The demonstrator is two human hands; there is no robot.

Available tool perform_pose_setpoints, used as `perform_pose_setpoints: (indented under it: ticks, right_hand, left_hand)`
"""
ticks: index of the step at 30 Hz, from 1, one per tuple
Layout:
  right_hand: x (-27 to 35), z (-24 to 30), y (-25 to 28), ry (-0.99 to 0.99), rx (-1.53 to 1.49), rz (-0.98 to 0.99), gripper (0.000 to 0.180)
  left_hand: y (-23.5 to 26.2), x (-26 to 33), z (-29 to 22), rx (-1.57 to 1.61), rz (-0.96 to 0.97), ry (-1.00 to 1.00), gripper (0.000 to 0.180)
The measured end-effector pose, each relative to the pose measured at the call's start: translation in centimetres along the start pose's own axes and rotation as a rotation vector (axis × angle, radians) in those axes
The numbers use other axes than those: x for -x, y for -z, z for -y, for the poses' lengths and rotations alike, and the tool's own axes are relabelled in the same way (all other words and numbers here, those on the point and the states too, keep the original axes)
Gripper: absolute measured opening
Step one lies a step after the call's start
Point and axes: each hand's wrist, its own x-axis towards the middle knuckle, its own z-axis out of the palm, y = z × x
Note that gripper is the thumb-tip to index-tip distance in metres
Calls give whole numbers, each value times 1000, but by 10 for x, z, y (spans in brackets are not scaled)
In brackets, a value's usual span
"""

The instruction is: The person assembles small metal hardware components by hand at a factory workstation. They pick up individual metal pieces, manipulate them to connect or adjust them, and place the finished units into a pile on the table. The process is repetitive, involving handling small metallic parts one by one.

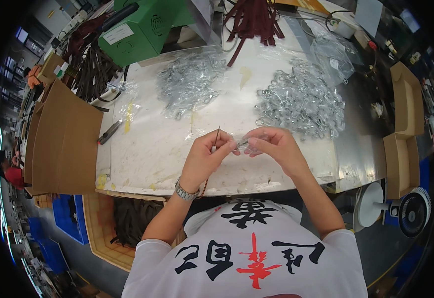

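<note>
- The left hand pinches a thin dark strip that stands upright above its fingertips, thumb and forefinger closed on its lower end.
- The right hand has its fingers pressed together on a small metal clasp in clear plastic, held between the two hands over the white worktable.
- Both hands meet near the table's front edge, just short of the two heaps.
- Beyond the right hand lies a large heap of bagged metal clasps; farther along the table, beyond the left hand, lies a second heap of the same.
- Judging by the heaps, many pieces remain; which heap is finished cannot be told.
- A bundle of dark red straps lies at the table's far edge, a green machine at its far left corner, and a pen-like tool near its left edge.
</note>
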Motion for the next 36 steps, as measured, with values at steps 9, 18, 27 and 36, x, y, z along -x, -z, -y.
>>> perform_pose_setpoints:
  ticks: [9,18,27,36]
  right_hand:
    - [11,5,2,-12,230,186,20]
    - [9,-17,7,-17,81,211,23]
    - [5,-25,11,-10,83,254,26]
    - [-8,-25,8,171,-170,-33,27]
  left_hand:
    - [3,-15,-20,-339,171,-111,12]
    - [-10,-14,-13,-199,3,37,11]
    - [-31,-13,-12,-477,-92,-365,5]
    - [-48,-5,-11,-49,-61,-135,15]
